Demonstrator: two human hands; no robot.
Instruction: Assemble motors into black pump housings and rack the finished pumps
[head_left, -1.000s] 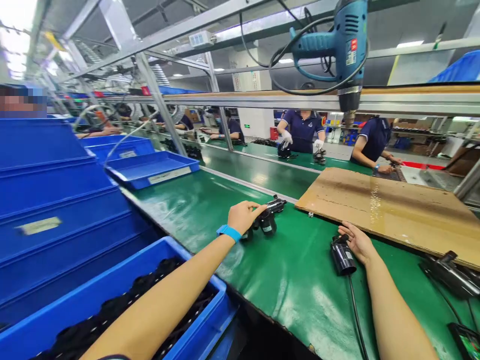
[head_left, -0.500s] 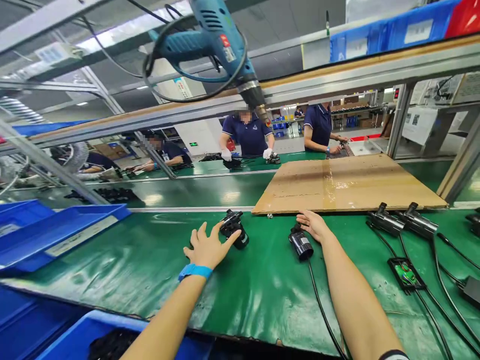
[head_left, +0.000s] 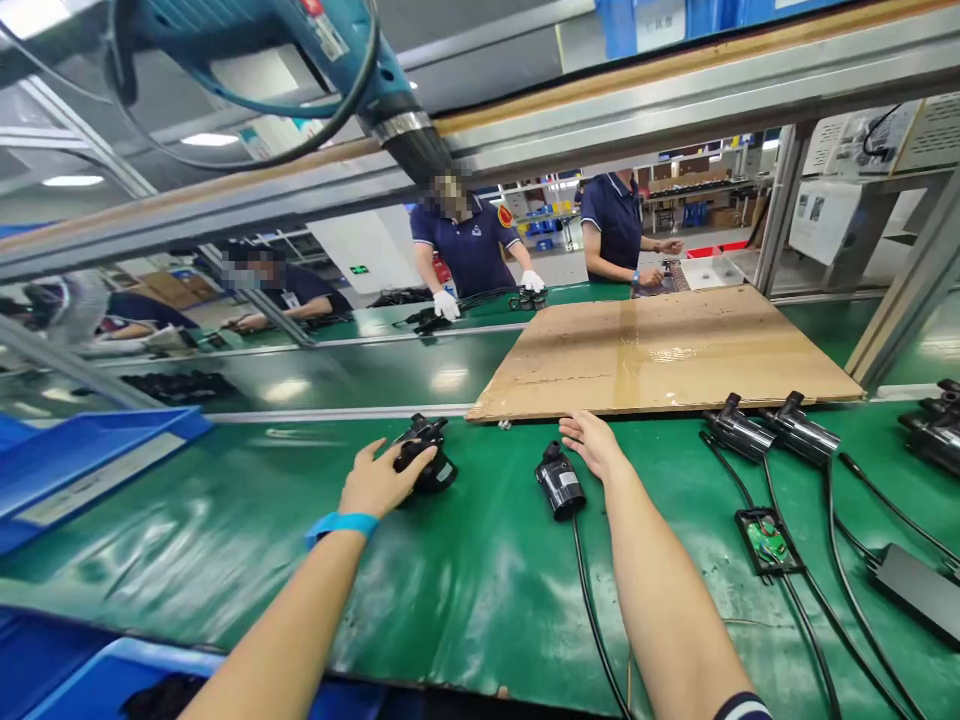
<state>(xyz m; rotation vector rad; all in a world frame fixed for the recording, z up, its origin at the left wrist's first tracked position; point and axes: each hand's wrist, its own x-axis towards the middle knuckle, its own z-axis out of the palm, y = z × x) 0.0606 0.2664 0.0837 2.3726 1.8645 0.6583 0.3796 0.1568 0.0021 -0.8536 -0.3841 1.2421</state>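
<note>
My left hand [head_left: 381,478], with a blue band at the wrist, is closed around a black pump-like part [head_left: 441,472] on the green work surface. Its thumb lies across the part, and the other fingertips are partly hidden behind it. A second black cylindrical pump [head_left: 561,490] with a pale label and a black cord rests in front of the cardboard sheet. Just right of that pump is my right hand [head_left: 594,446], fingers stretched out, holding nothing.
The cardboard sheet [head_left: 660,350] lies ahead. Corded pumps [head_left: 804,436], an open circuit box [head_left: 768,542] and a black adapter [head_left: 926,590] sit to the right. Blue trays [head_left: 112,455] stand left. A teal power tool [head_left: 330,60] hangs overhead. Co-workers [head_left: 476,245] work opposite.
My left hand has gone from spread fingers beside the part to closing round it. My right hand stays open beside the corded pump. The whole view has shifted.
</note>
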